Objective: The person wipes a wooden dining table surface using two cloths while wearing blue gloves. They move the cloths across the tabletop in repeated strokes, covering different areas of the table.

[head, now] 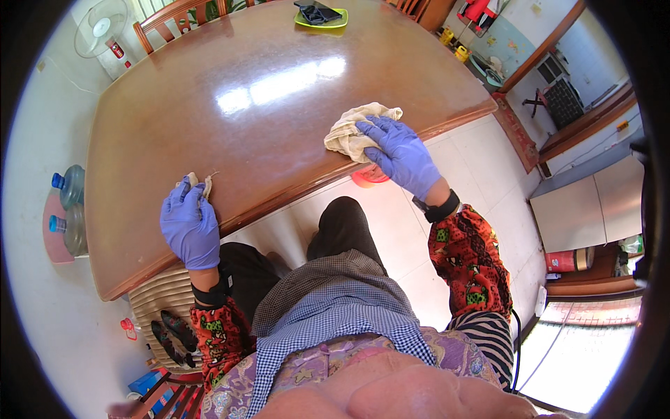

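My right hand (400,152), in a purple disposable glove, grips a crumpled beige cloth (352,131) on the near right edge of a glossy brown wooden table (209,141). Toward the table's near left part, my left hand (191,225) wears a matching glove. Its fingers are curled around a smaller bunched beige cloth (208,187), which rests against the tabletop and is mostly hidden by the glove. The two cloths lie apart from each other.
A yellow-green tray (340,22) with a phone and a dark item stands at the table's far edge. A wooden chair with a ribbed cushion (152,304) is at the near left. Water bottles (76,225) stand left of the table. A red basin (369,177) sits partly beneath the near edge.
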{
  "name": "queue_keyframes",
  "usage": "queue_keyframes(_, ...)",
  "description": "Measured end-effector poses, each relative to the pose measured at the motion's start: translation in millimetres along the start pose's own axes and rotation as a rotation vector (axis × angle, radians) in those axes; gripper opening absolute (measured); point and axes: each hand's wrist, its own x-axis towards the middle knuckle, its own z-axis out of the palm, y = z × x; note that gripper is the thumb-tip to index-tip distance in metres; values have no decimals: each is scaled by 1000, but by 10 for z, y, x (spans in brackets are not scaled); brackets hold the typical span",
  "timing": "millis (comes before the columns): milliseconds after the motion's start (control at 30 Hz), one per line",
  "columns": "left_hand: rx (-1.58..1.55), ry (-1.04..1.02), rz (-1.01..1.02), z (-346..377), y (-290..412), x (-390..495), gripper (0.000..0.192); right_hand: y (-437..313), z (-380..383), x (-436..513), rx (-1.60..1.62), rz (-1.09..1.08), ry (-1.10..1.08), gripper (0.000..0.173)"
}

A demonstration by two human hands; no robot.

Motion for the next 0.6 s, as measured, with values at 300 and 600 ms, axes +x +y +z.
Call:
queue_keyframes(300, -24, 27, 5, -32, 42, 17, 22, 625, -274, 150, -74, 281, -54, 53)
queue_keyframes(600, 2, 45, 23, -26, 64, 40, 22, -110, 119, 554, 15, -115, -266, 56)
